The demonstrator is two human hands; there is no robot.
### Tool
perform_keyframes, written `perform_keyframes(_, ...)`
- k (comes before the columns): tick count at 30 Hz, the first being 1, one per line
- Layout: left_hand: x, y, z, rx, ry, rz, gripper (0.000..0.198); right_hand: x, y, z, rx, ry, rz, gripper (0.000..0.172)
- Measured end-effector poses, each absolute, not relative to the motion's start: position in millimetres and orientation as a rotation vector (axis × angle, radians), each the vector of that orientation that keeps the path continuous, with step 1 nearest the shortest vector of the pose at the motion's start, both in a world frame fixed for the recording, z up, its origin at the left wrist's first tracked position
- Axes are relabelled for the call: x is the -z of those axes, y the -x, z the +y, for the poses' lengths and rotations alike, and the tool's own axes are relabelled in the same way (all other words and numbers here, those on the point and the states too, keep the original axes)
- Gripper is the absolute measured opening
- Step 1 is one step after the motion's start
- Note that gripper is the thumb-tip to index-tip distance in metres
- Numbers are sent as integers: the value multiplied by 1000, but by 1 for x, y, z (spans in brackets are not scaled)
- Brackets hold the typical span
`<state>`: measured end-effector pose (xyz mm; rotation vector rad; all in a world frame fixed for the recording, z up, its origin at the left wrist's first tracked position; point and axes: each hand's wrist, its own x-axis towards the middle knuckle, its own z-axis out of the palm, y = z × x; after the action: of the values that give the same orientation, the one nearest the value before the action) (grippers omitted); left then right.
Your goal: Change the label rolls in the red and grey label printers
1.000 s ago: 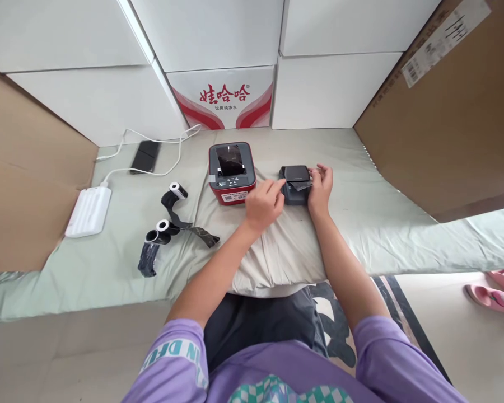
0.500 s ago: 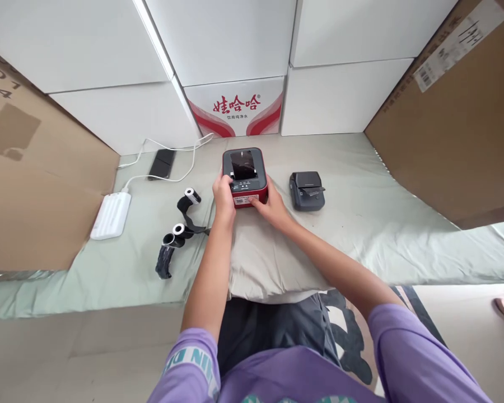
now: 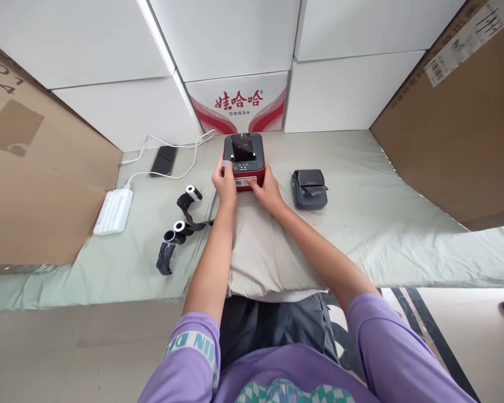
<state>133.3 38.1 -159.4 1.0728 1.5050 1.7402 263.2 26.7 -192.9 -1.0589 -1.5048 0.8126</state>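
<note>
Both hands grip a red and dark grey label printer (image 3: 250, 182) with a dark window on its top and a white sticker on its front. My left hand (image 3: 225, 182) is wrapped round its left side, thumb on the top front corner. Round the right side lies my right hand (image 3: 267, 189), its thumb against the front sticker. The fingers behind the printer's sides are partly hidden. A smaller dark portable printer (image 3: 309, 189) sits to the right, apart from my right hand. Left of my left forearm, black ribbon rolls (image 3: 179, 225) lie partly unwound.
A white power bank (image 3: 114, 211) with a white cable and a black phone (image 3: 163, 161) lie at the left. Cardboard boxes (image 3: 37, 168) (image 3: 457, 140) stand on both sides. White boxes (image 3: 243, 39) form a wall behind the cloth-covered surface (image 3: 361, 196).
Both hands have moved the red printer away from me, closer to the white boxes at the back. The small printer and the ribbon rolls have stayed in place.
</note>
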Motion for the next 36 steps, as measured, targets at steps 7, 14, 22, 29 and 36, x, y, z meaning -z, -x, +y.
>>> perform_keyframes(7, 149, -176, -18, -1716, -1929, 1598, 39, 115, -331, -53, -465, 914, -1483, 59)
perform_keyframes(14, 165, -234, -49, -1042, -2375, 1194, 40, 164, -444, -14, -440, 1166, -933, 35)
perform_keyframes(22, 176, -235, -34, -1047, -2349, 1203, 45, 189, -428, -4, -661, 1267, -966, 37)
perform_keyframes(29, 184, -235, -18, -1035, -2194, 1154, 73, 185, -431, -6, -589, 1273, -1194, 20)
perform_keyframes(36, 186, -231, -8, -977, -2137, 1126, 66, 185, -435, 0, -545, 1275, -1457, 25)
